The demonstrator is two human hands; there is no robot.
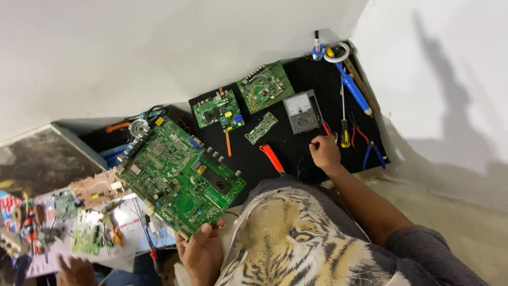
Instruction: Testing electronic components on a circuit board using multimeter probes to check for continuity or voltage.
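Large green circuit board [180, 177], flat and component-studded, pinched by left hand [201, 254]; right hand [324, 151] loosely curled on black mat [296, 153].

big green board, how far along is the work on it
Laid out: smaller boards and meter on black mat. In hand: left hand holds the big green board up; right hand reaches beside the yellow screwdriver. Left: no tool touches it yet.
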